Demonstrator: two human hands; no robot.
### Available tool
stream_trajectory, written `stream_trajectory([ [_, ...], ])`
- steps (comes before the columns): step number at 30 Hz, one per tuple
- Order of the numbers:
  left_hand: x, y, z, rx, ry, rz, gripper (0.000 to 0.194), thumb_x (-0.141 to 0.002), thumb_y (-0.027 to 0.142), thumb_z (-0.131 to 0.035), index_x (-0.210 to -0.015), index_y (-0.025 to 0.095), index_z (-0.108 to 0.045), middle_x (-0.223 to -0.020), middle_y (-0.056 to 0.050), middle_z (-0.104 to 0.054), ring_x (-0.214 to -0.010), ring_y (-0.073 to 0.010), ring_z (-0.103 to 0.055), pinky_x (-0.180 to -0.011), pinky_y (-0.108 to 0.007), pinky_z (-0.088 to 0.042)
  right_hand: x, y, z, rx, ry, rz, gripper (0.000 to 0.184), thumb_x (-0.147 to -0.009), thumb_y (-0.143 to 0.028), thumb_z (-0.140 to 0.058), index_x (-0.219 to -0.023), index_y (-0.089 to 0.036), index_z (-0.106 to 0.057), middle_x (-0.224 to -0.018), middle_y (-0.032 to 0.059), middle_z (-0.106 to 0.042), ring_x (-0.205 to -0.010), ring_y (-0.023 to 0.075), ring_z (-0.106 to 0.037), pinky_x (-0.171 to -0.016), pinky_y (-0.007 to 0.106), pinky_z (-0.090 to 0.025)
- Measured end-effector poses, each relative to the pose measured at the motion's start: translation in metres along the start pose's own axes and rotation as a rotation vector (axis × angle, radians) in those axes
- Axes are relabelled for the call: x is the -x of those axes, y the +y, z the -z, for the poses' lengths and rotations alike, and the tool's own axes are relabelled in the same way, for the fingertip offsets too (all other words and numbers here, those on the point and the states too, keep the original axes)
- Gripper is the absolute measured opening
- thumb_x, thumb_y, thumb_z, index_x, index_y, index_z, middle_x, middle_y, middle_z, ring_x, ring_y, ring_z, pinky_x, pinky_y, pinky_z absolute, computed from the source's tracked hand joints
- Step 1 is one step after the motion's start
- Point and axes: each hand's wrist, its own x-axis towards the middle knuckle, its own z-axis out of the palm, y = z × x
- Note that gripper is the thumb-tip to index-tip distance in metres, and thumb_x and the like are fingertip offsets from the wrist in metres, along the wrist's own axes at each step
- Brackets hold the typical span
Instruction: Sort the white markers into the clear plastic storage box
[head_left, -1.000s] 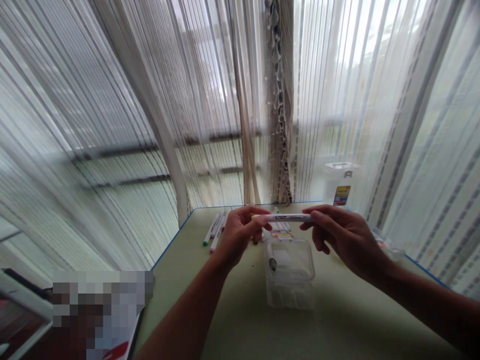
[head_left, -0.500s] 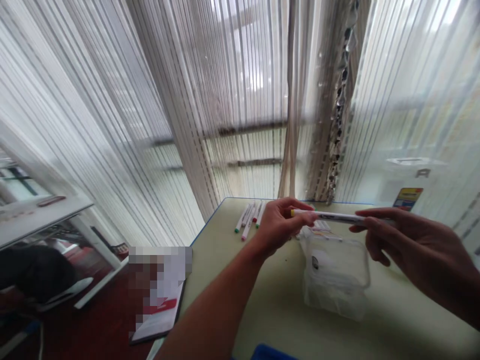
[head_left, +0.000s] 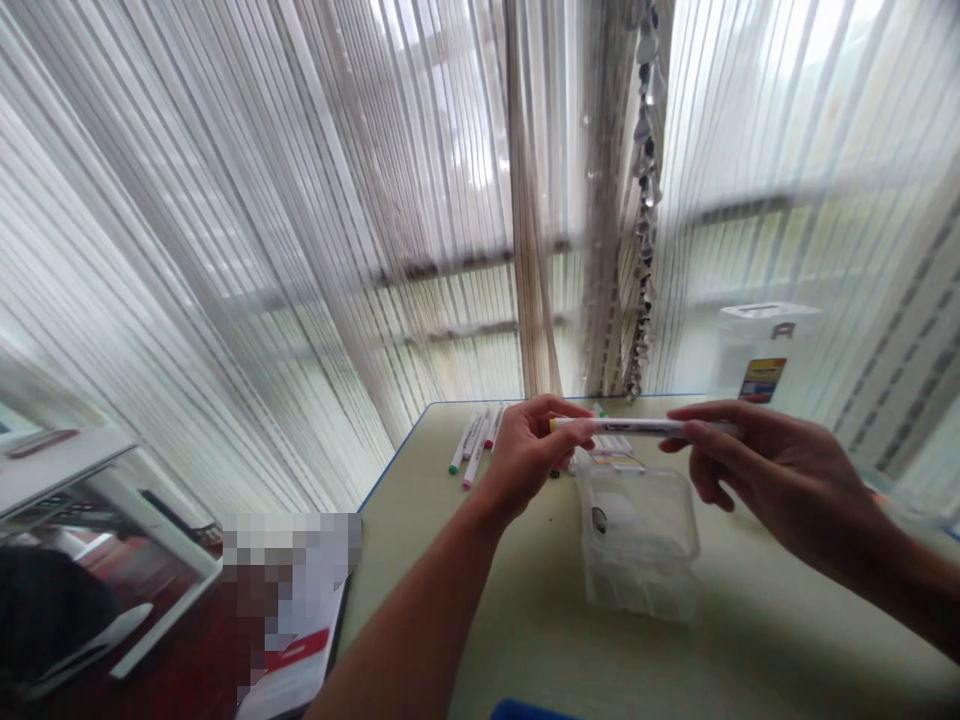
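Observation:
A white marker (head_left: 637, 427) with a yellow end is held level in the air between both hands. My left hand (head_left: 529, 440) pinches it near the yellow end. The fingers of my right hand (head_left: 757, 450) grip its other end, which they partly cover. Below the marker, a clear plastic box (head_left: 641, 540) stands on the pale green table (head_left: 525, 640). Several white markers (head_left: 472, 445) with green, pink and red ends lie behind my left hand. More markers (head_left: 619, 450) lie behind the box, partly hidden by the held one.
A translucent lidded container (head_left: 765, 345) with a yellow and blue label stands at the back right. A blue object (head_left: 536, 710) shows at the bottom edge. String curtains (head_left: 465, 200) hang behind the table. At left is a white desk (head_left: 67, 465).
The camera view has shifted, so the table, box and hands appear further left. Both hands keep hold of the marker in nearly the same pose.

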Motion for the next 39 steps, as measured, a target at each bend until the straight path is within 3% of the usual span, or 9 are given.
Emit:
stream_trajectory([
  [12,-0.001,-0.005,0.004,0.019,-0.018,-0.004,0.019,-0.074,0.029,-0.078,-0.084,0.015,-0.07,-0.061,0.0,-0.066,-0.046,-0.0046,-0.04,-0.046,-0.021,-0.028,-0.003,-0.021,-0.009,-0.072,-0.01,-0.001,0.025,-0.082,-0.04,-0.075,-0.091,-0.017,-0.072,-0.07,0.0056,-0.072,-0.038,0.0102,-0.055,-0.033,0.022,-0.043],
  [24,-0.001,-0.006,0.006,0.01,0.013,-0.014,0.016,-0.077,0.027,-0.077,-0.086,0.014,-0.073,-0.062,-0.001,-0.068,-0.045,-0.0037,-0.041,-0.045,-0.02,-0.03,-0.003,-0.018,-0.009,-0.121,-0.023,-0.003,0.027,-0.083,-0.04,-0.074,-0.095,-0.017,-0.071,-0.076,0.0075,-0.074,-0.04,0.0111,-0.057,-0.033,0.024,-0.042],
  [39,-0.001,-0.004,0.008,0.056,-0.004,-0.044,0.019,-0.08,0.026,-0.069,-0.089,0.012,-0.077,-0.066,-0.007,-0.072,-0.047,-0.0061,-0.049,-0.045,-0.019,-0.031,-0.004,-0.015,-0.005,-0.253,-0.05,-0.06,0.016,-0.086,-0.028,-0.068,-0.096,-0.015,-0.071,-0.079,0.0077,-0.075,-0.042,0.0109,-0.058,-0.035,0.023,-0.041],
])
